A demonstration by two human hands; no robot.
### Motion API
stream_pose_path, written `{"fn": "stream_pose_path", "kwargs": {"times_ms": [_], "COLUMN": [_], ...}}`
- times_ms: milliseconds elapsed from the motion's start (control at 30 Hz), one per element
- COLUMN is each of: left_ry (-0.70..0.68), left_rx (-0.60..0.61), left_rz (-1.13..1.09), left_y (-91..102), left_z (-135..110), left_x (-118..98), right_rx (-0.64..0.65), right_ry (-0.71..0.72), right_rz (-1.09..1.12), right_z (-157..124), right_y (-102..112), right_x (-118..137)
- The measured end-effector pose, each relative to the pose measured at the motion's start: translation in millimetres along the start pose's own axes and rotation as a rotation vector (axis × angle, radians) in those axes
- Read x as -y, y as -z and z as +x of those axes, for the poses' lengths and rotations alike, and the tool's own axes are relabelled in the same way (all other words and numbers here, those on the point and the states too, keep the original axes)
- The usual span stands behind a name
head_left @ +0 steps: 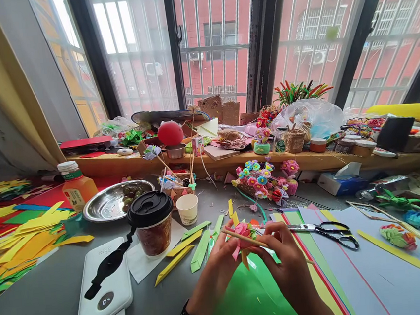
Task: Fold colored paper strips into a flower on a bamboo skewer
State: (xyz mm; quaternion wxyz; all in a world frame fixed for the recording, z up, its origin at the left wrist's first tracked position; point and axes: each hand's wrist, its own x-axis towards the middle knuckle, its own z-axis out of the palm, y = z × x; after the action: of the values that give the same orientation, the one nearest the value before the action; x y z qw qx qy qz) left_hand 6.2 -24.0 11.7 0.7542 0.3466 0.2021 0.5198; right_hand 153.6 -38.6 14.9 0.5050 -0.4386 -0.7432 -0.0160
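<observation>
My left hand (217,265) is closed on a pink folded-paper flower (243,229), which has some green and orange bits around it. My right hand (287,261) pinches a thin wooden stick (246,238) that slants across the front of the flower; its other end sticks out past my right palm. Just under both hands lies a shiny green sheet (254,292). To the left of the flower are green paper strips (201,250) and yellow paper strips (174,265). Black-handled scissors (326,230) rest on paper sheets to the right of my right hand.
A lidded coffee cup (153,227), a small paper cup (188,209) and a white power bank (104,291) stand or lie at left. Behind are a steel plate (99,205), an orange drink bottle (77,187) and craft flowers (260,180). Cut paper (28,234) piles up far left.
</observation>
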Motion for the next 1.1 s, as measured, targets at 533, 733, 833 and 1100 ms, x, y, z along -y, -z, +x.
{"fn": "stream_pose_path", "kwargs": {"times_ms": [533, 733, 833, 1100], "left_ry": [-0.040, -0.072, -0.059, -0.048], "left_rx": [0.009, -0.136, -0.161, -0.129], "left_rz": [0.345, 0.274, 0.258, 0.254], "left_y": [-3.7, -4.3, -3.5, 1.5], "left_z": [1, 3, 3, 4], "left_x": [-4, -4, -5, -1], "right_rx": [0.152, 0.171, 0.205, 0.256], "right_ry": [-0.248, -0.211, -0.219, -0.321], "right_rz": [0.264, 0.371, 0.410, 0.456], "right_z": [6, 8, 10, 13], "right_y": [9, 13, 14, 15], "right_x": [2, -5, -7, 1]}}
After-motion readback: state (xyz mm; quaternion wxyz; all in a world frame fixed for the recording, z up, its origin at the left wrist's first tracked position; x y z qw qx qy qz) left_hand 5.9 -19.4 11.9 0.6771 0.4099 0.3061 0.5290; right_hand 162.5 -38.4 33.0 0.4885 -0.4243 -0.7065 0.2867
